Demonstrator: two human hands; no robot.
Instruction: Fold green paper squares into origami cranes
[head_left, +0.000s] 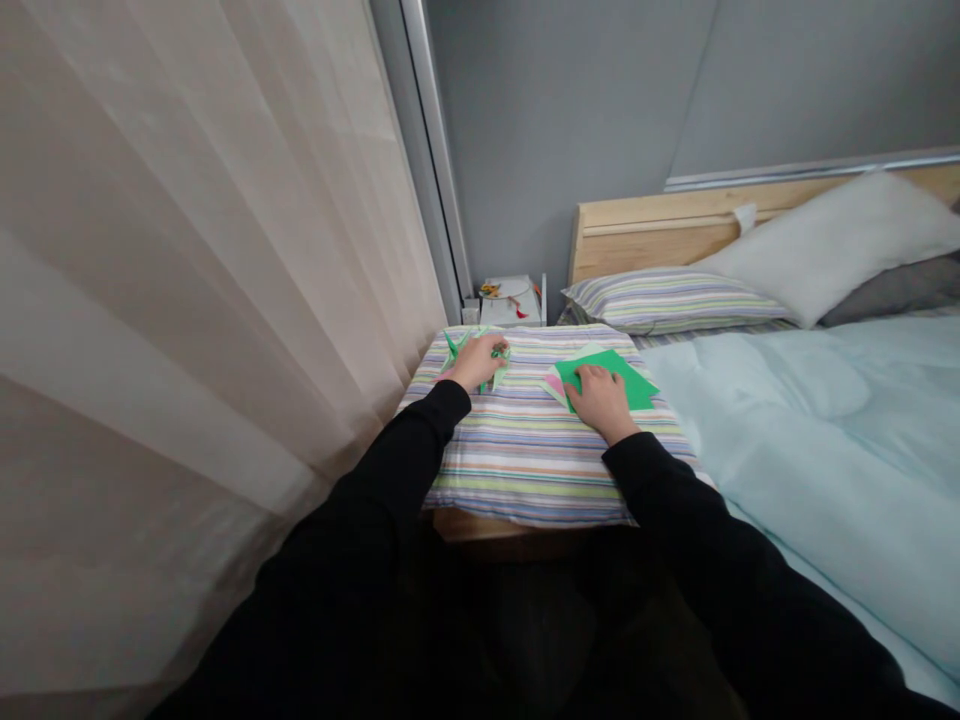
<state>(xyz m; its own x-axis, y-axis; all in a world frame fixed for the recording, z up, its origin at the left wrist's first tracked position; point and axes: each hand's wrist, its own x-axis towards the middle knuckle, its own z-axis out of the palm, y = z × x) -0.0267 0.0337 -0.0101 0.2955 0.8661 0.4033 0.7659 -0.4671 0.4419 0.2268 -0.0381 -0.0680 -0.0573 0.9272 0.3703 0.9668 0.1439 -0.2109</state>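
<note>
My left hand is over the far left of the striped cloth. Its fingers are curled round a small folded green paper piece, which they partly hide. Other pointed folded papers, green and pale green with a bit of pink, lie around that hand; their exact shape is too small to make out. On the right side of the cloth, my right hand rests on flat green paper sheets with its fingers apart. Pale green and pink paper shows from under the green sheets.
The cloth covers a small wooden table. Behind it, a white stand holds small items, one with a red tassel. A beige curtain hangs close on the left. On the right is a bed with a light blue quilt and pillows.
</note>
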